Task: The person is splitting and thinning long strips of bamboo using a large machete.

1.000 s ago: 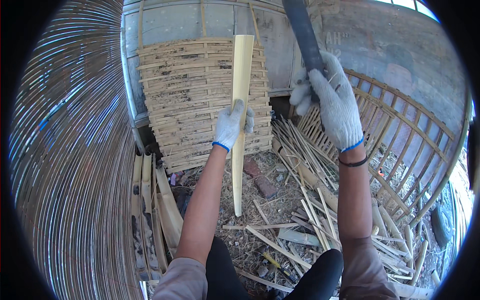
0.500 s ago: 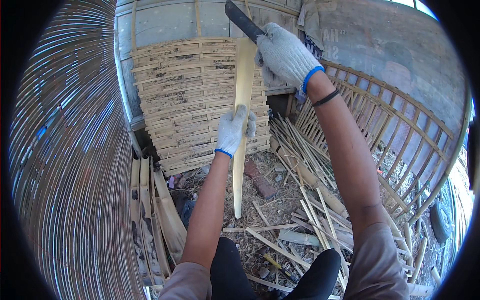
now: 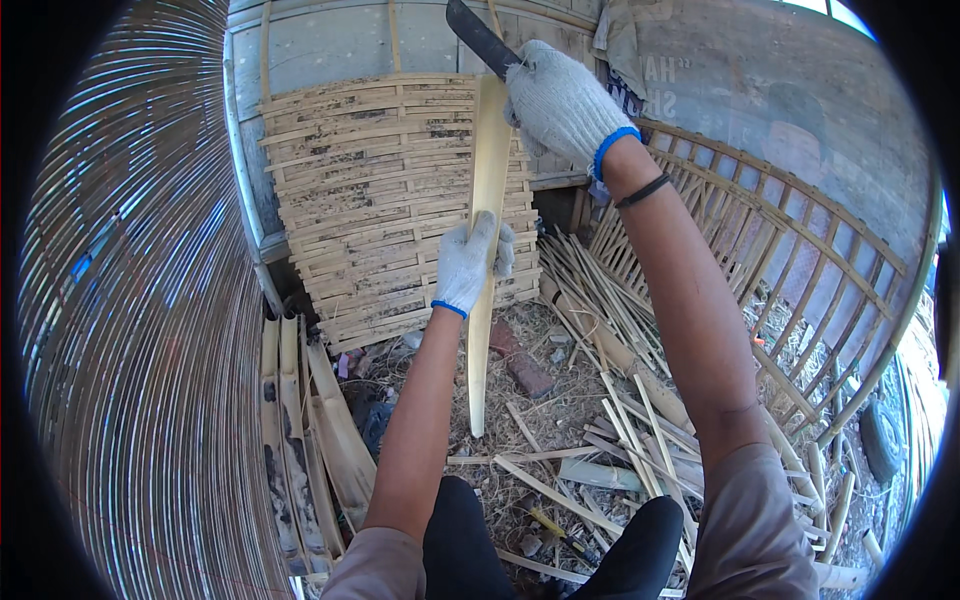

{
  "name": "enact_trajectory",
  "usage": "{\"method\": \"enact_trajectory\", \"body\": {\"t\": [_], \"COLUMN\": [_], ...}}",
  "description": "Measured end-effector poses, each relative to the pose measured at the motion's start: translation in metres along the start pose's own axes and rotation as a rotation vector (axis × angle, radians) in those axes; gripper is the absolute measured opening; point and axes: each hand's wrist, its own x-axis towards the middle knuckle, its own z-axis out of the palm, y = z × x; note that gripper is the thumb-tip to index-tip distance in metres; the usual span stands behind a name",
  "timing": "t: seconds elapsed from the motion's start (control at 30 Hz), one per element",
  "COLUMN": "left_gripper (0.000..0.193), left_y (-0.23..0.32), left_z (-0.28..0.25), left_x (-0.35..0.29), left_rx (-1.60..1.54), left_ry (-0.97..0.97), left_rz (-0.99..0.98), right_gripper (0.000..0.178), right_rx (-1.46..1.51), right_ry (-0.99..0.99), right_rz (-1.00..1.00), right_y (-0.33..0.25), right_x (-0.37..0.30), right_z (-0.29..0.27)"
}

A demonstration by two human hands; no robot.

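My left hand [image 3: 468, 262], in a white knit glove with a blue cuff, is closed around the middle of a pale split bamboo strip [image 3: 487, 160]. The strip stands nearly upright, wide at the top and narrowing to a lower tip above the ground. Higher up and to the right, my right hand [image 3: 566, 100], gloved the same way, grips a machete [image 3: 482, 38]. Its dark blade points up and left, crossing by the strip's top end. The machete's handle is hidden inside the glove. Whether the blade touches the strip I cannot tell.
A woven bamboo panel [image 3: 390, 200] leans on the wall ahead. Long bamboo poles [image 3: 150, 350] line the left side, with split halves [image 3: 335, 430] nearby. A slatted bamboo frame [image 3: 780, 220] stands at right. Cut strips [image 3: 560, 495] and a reddish brick [image 3: 522, 368] lie on the ground.
My right hand and the machete have shifted very slightly left and up. My left hand keeps its hold on the bamboo strip, almost unmoved.
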Motion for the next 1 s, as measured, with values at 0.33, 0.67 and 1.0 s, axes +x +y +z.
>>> {"method": "enact_trajectory", "body": {"t": [0.33,0.67,1.0], "left_gripper": [0.044,0.028,0.030], "left_y": [0.002,0.004,-0.026], "left_z": [0.002,0.009,-0.005], "left_x": [-0.003,-0.014,-0.041], "left_rx": [-0.007,0.126,-0.017], "left_ry": [0.024,0.108,0.124], "left_rz": [-0.006,0.045,0.055], "right_gripper": [0.026,0.038,0.036], "right_rx": [-0.030,-0.006,-0.062], "right_ry": [0.057,-0.020,-0.091], "right_rz": [0.132,0.177,-0.044], "right_y": [-0.010,-0.016,-0.024], "right_x": [0.000,-0.001,-0.017], "right_z": [-0.001,-0.001,-0.028]}}
